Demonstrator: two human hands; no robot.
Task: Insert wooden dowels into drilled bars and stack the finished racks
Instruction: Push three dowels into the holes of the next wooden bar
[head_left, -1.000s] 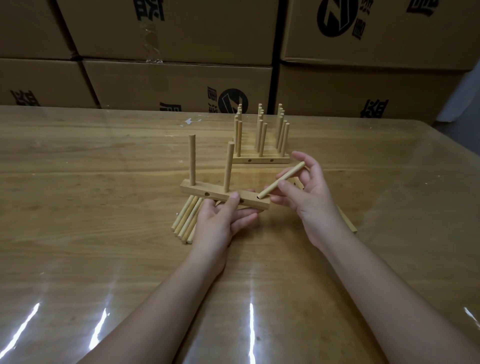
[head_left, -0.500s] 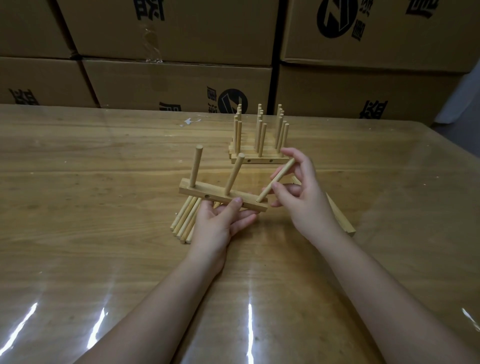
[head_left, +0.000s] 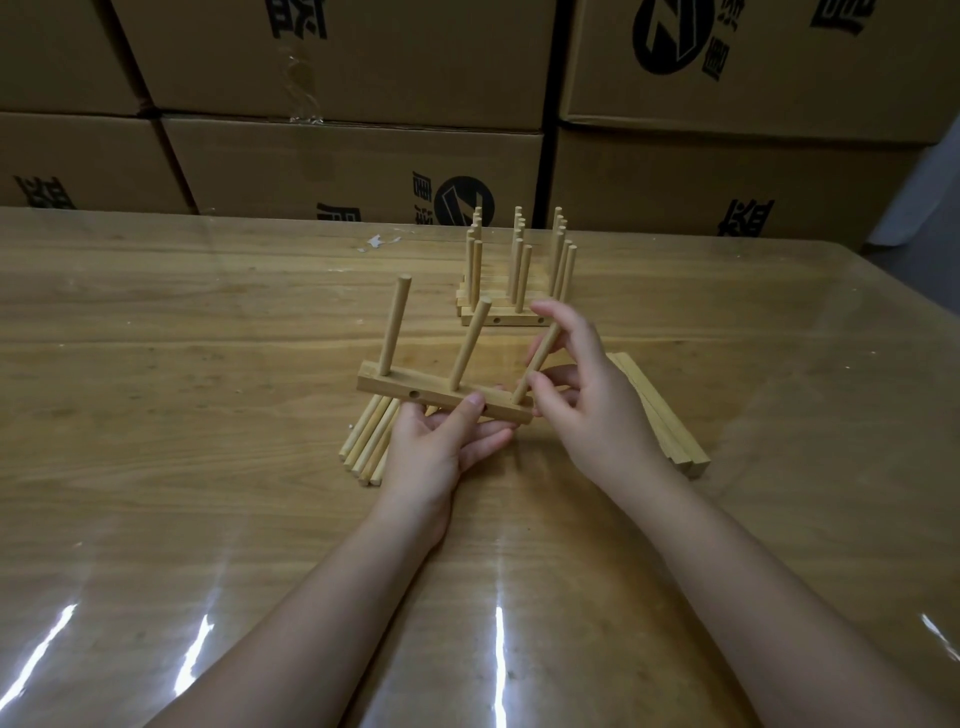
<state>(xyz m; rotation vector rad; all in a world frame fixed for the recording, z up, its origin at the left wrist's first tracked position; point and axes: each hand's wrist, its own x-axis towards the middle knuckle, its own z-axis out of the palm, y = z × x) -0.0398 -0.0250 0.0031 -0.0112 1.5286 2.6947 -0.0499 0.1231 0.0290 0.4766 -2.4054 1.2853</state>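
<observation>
head view: the left hand (head_left: 441, 441) is clamping its grip on the drilled bar (head_left: 415, 387) over the loose dowels (head_left: 366, 441), while the right hand (head_left: 587, 410) is pinching the third dowel (head_left: 537, 361) at the end hole; lining it with its neighbours before pressing is looking wise. fingers (head_left: 540, 388) are hiding its seating depth.

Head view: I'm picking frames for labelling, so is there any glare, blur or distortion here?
In the head view, white glare streaks cross the glossy table; the bar in the left hand and the dowel in the right hand look sharp; edges of the cartons lean from wide-lens distortion; lighting is dim.
</observation>
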